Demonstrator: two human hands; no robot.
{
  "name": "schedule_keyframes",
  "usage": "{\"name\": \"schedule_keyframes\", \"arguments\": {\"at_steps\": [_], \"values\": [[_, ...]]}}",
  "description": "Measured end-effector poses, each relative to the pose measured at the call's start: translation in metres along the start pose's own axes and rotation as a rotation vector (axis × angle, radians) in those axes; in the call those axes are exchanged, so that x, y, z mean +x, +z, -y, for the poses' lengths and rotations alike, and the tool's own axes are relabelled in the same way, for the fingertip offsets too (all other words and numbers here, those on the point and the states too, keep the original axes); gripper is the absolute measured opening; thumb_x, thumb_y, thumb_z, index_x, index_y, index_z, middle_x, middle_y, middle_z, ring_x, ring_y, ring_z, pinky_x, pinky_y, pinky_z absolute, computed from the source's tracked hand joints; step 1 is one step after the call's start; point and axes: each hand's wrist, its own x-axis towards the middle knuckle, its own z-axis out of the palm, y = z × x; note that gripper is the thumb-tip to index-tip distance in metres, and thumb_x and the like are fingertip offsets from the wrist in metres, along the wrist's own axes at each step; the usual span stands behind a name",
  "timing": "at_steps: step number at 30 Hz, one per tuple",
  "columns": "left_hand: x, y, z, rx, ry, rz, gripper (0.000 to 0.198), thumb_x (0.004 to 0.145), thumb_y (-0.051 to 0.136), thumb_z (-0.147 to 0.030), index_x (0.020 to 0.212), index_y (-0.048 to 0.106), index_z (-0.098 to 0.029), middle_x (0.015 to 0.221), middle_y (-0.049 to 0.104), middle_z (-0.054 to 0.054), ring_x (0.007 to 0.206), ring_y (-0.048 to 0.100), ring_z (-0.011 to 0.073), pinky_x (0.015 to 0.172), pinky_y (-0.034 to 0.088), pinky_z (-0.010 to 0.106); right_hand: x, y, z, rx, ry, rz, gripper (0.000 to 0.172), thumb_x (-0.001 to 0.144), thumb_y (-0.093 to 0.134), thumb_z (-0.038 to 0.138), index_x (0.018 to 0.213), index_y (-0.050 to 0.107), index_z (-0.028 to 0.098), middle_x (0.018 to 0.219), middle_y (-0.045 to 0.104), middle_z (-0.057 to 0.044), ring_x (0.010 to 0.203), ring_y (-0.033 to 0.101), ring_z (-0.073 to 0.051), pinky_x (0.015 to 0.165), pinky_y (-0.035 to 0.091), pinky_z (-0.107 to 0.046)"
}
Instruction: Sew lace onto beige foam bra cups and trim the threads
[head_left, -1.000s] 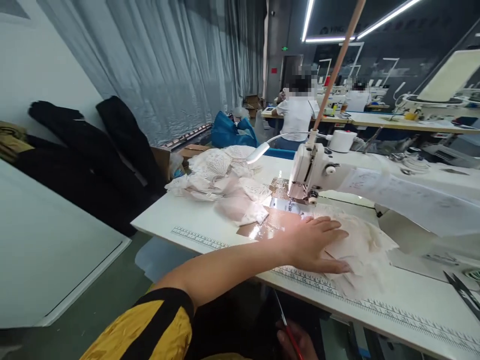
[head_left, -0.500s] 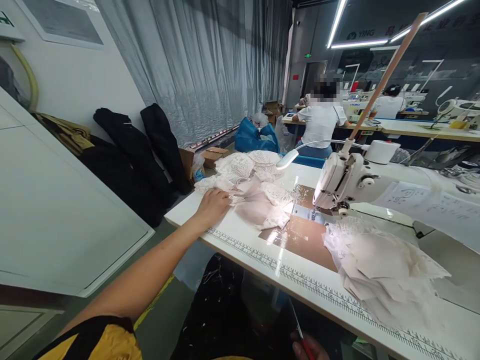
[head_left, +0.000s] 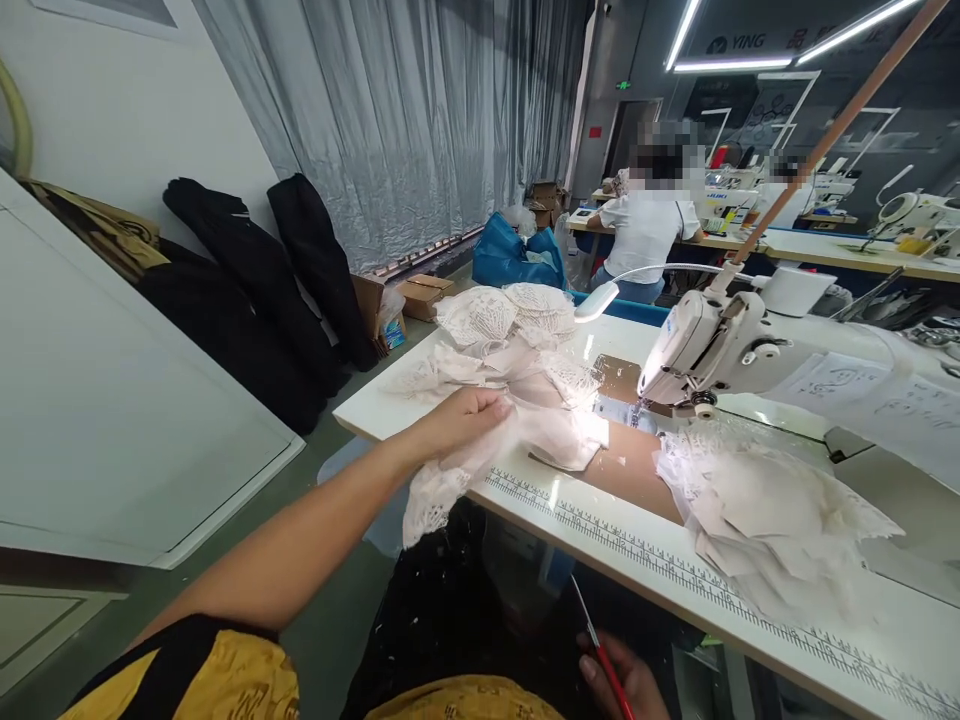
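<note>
My left hand (head_left: 463,418) is closed on a piece of cream lace fabric (head_left: 439,488) that it holds over the near edge of the white sewing table (head_left: 570,530); the lace hangs down below my fingers. Behind it lies a heap of more lace pieces (head_left: 502,330). My right hand (head_left: 626,685) is low at the bottom edge, under the table, gripping red-handled scissors (head_left: 600,655). The white sewing machine (head_left: 712,345) stands at the middle right, and a stack of cream fabric pieces (head_left: 765,510) rests to the right of its needle.
A lamp on a bent neck (head_left: 600,298) shines on the table. Black bundles (head_left: 247,290) lean on the left wall by cardboard boxes (head_left: 424,293). A person in a white shirt (head_left: 645,235) sits at another table behind. A grey curtain (head_left: 420,120) hangs at the back.
My left hand left the right fabric stack, reached to the heap on the left, and has now pulled one lace piece toward the table's near edge.
</note>
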Motion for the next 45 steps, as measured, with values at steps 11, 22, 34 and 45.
{"name": "schedule_keyframes", "arguments": {"at_steps": [11, 22, 34, 45], "values": [[-0.093, 0.079, 0.012, -0.51, -0.27, 0.125, 0.039, 0.088, 0.056, -0.05, 0.078, 0.062, -0.013, 0.067, 0.053, 0.0, 0.06, 0.043, 0.0095, 0.055, 0.036, 0.02, -0.008, -0.007, 0.104, -0.143, -0.147, 0.438, 0.04, 0.082, 0.065, 0.045, 0.113, 0.064, 0.018, 0.073, 0.046, 0.002, 0.068, 0.039, -0.014, 0.061, 0.034, -0.024], [-0.118, 0.101, 0.024, -0.529, -0.281, 0.101, 0.038, 0.089, 0.056, -0.049, 0.088, 0.069, -0.014, 0.076, 0.066, 0.006, 0.067, 0.056, 0.0137, 0.06, 0.043, 0.023, 0.009, 0.007, 0.132, -0.278, -0.196, 0.481, 0.034, 0.078, 0.072, 0.043, 0.1, 0.067, 0.017, 0.074, 0.056, 0.002, 0.069, 0.047, -0.015, 0.066, 0.041, -0.025], [-0.117, 0.105, 0.022, -0.521, -0.263, 0.071, 0.037, 0.088, 0.057, -0.049, 0.086, 0.069, -0.014, 0.075, 0.066, 0.006, 0.068, 0.057, 0.0152, 0.062, 0.046, 0.026, 0.012, 0.009, 0.137, -0.405, -0.307, 0.429, 0.045, 0.08, 0.068, 0.047, 0.114, 0.064, 0.017, 0.089, 0.069, -0.006, 0.081, 0.061, -0.022, 0.075, 0.049, -0.03], [-0.118, 0.106, 0.018, -0.499, -0.278, 0.089, 0.036, 0.089, 0.055, -0.048, 0.079, 0.067, -0.015, 0.061, 0.055, 0.001, 0.057, 0.046, 0.0118, 0.056, 0.039, 0.025, 0.009, 0.008, 0.126, -0.428, -0.323, 0.4, 0.03, 0.084, 0.065, 0.046, 0.09, 0.066, 0.017, 0.072, 0.062, -0.001, 0.062, 0.051, -0.014, 0.059, 0.042, -0.022]]}}
